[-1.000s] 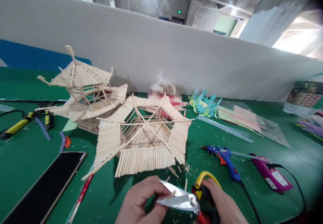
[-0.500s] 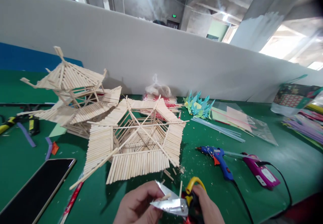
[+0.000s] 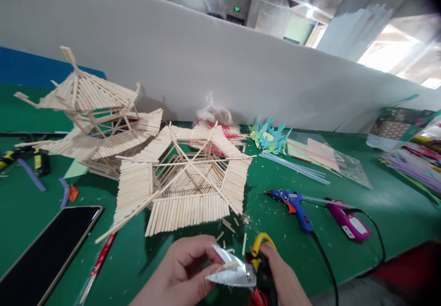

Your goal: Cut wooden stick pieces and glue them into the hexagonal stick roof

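Note:
My right hand [image 3: 280,269] is wrapped round the yellow, black and red handles of a pair of scissors [image 3: 237,273], whose silver blades stand apart and point left. A short wooden stick [image 3: 227,265] lies between the blades, and my left hand [image 3: 186,267] pinches its left end. Just beyond my hands is a wooden-stick roof structure [image 3: 189,214], six-sided with crossed sticks over its open middle. Small cut stick pieces [image 3: 228,225] and crumbs are scattered on the green table between it and the scissors.
A taller stick pagoda [image 3: 99,117] stands at the back left. A phone [image 3: 51,251] lies front left. To the right are a blue glue gun [image 3: 292,207], a purple device [image 3: 349,223] with a cable, clear glue sticks [image 3: 296,167] and a turquoise paper piece [image 3: 270,136].
The view has tilted slightly downward, so the table items sit higher. My left hand has shifted a little left, and the stick now lies deeper between the scissor blades.

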The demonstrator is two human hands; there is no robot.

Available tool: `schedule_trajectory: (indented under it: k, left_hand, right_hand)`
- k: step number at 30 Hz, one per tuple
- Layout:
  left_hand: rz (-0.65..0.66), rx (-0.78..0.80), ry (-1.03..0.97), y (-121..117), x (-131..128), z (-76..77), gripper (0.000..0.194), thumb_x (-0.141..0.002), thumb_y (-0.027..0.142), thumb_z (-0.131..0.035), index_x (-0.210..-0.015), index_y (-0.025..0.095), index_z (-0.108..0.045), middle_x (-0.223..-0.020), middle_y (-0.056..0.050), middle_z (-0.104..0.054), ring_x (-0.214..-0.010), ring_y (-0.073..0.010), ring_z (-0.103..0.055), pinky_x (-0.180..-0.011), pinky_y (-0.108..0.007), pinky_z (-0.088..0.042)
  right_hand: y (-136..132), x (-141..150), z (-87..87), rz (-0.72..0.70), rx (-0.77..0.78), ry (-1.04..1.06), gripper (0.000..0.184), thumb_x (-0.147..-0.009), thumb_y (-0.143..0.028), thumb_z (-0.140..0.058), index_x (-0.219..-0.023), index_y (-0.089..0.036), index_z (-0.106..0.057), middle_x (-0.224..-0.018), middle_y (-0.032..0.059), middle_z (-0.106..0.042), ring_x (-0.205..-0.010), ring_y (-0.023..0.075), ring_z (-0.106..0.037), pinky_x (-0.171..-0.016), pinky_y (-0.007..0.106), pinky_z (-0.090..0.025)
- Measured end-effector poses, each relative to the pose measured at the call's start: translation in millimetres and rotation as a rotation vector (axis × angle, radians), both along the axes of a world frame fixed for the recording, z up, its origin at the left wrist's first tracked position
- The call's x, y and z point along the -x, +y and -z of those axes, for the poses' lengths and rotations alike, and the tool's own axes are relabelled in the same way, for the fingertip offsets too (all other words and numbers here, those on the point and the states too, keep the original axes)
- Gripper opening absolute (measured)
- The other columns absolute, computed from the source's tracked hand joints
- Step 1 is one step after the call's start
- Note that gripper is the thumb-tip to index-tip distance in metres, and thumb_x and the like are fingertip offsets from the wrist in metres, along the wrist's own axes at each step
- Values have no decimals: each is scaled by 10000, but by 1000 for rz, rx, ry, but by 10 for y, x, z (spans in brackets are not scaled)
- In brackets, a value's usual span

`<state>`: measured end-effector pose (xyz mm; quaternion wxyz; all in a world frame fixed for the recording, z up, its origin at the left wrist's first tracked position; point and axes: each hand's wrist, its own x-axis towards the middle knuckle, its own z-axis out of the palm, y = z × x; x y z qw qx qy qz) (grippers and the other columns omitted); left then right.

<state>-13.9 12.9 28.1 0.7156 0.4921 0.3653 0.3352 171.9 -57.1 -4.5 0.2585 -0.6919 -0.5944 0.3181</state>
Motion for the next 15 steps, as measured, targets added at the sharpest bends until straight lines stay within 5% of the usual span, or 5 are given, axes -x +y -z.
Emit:
schedule_trajectory:
  k: [3,9,15]
  left_hand:
    - [55,-11,82,9,-15,-40,100,-670,244,-651,-587,187,-656,-572,39,-533,-571,-108,-453,-536,-192,-332]
    - [97,-16,135,49,-22,-55,141,-680,261,-629,-572,172,-625,-570,43,-507,-560,-112,-424,-530,-209,-309]
    - [159,-52,104,69,18,29,167,-701,305,-630,-591,181,-610,-603,40,-517,-588,-120,-441,-565,-226,-327]
  right_hand:
    - [-22,-25,-48,-10,18,-11,246,-876,-300,-498,-1078,-167,-539,-1095,53,-564,-897,190,-583,-754,375,-492]
    - [5,-31,-53,-24,52,-39,226,-874,-304,-495,-1047,-173,-558,-1066,42,-582,-887,190,-586,-752,353,-492]
    - [8,1,11,-41,121,-61,385,-618,-175,-677,-983,-180,-557,-873,32,-661,-827,204,-621,-712,224,-447]
